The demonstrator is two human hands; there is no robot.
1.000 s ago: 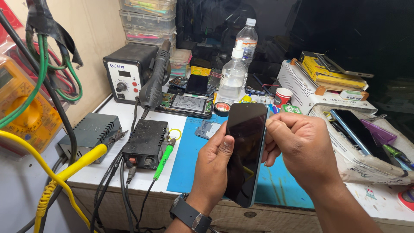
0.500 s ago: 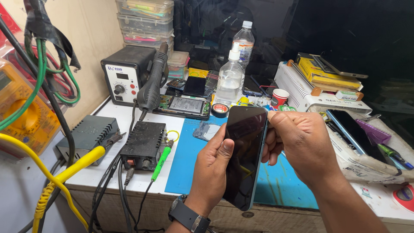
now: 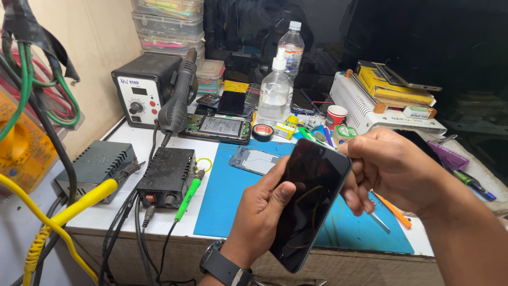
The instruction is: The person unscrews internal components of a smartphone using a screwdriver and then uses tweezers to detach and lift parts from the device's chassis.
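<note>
A black smartphone (image 3: 309, 204) with a dark, reflective screen is held tilted above the blue work mat (image 3: 227, 201). My left hand (image 3: 259, 220), with a dark watch on the wrist, grips the phone from behind and below, thumb resting on the screen. My right hand (image 3: 394, 169) is curled into a fist against the phone's upper right edge, pinching that side. Whether the right hand also holds a small tool is hidden by its fingers.
An opened phone (image 3: 217, 128), a phone frame (image 3: 256, 160), black tape roll (image 3: 262, 132), two clear bottles (image 3: 274, 95), hot-air station (image 3: 145, 87), black power unit (image 3: 168, 169), green-handled probe (image 3: 186, 193) and orange tool (image 3: 391, 207) crowd the bench. Cables hang left.
The phone has tilted its top further to the right and sits lower in view. My right hand has closed tighter against its upper right edge.
</note>
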